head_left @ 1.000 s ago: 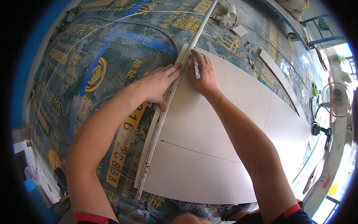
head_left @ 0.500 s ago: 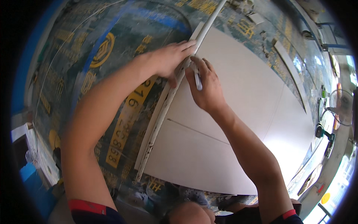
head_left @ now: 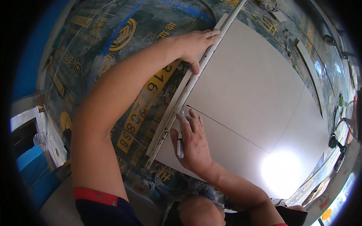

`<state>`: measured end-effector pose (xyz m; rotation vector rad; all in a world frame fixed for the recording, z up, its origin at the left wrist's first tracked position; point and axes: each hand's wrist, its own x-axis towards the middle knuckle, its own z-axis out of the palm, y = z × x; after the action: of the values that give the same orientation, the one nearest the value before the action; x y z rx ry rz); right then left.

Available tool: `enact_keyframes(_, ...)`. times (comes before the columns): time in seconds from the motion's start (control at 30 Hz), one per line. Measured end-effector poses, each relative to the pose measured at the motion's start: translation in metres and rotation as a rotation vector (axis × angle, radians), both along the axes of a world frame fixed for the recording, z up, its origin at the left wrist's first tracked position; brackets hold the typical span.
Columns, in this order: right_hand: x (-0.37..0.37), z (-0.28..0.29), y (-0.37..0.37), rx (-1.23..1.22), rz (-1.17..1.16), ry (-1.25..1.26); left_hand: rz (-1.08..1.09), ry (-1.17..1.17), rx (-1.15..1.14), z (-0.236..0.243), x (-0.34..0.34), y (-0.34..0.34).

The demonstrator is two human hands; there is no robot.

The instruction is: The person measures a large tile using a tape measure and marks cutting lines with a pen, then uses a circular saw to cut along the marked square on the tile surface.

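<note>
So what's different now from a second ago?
The right hand slid down along the long bar, toward the person's body, from up near the other hand to below the left end of the drawn line. It didn't let go of the pen. The left hand stayed on the bar's upper part, and the bar still lies across the pale board.

A short navy left sleeve was worn, trimmed with a red band; the right sleeve was red-edged.
</note>
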<state>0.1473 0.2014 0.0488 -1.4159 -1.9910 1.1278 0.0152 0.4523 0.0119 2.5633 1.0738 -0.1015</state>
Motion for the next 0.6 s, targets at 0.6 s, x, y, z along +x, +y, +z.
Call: enact_keyframes(0.6, 0.139, 0.032, -0.057, 0.017, 0.111, 0.079, 0.710, -0.470, -0.565, -0.018, -0.041, -0.073)
